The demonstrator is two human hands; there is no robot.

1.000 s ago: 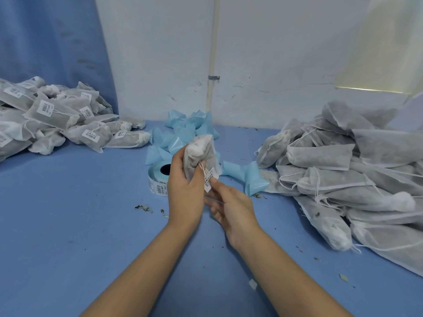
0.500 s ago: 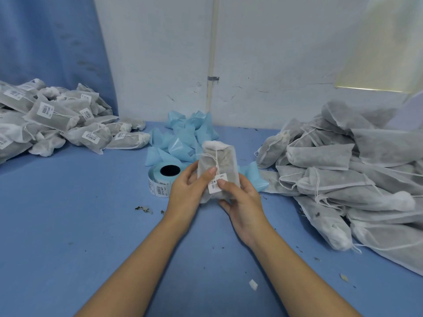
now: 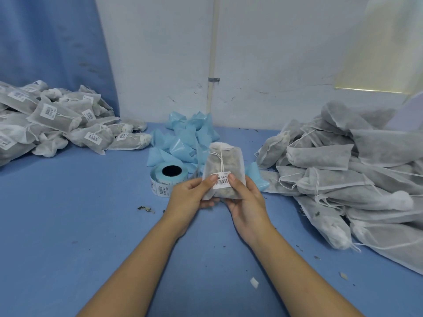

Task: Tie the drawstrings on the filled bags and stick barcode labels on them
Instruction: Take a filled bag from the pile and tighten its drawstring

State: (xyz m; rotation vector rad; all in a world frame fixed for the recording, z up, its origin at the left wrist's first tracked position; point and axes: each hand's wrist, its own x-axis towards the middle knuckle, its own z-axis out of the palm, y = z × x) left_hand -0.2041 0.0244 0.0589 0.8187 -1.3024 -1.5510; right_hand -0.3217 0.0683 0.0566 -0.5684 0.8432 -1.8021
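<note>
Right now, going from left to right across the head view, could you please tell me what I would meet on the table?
Pile of labelled bags → label roll → left hand → held bag → right hand → pile of unlabelled bags.

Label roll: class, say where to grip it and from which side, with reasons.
Probably across the outer wall of the label roll, coming from above: it lies flat, core hole up, with blue backing scraps crowding behind and its loose strip in front.
</note>
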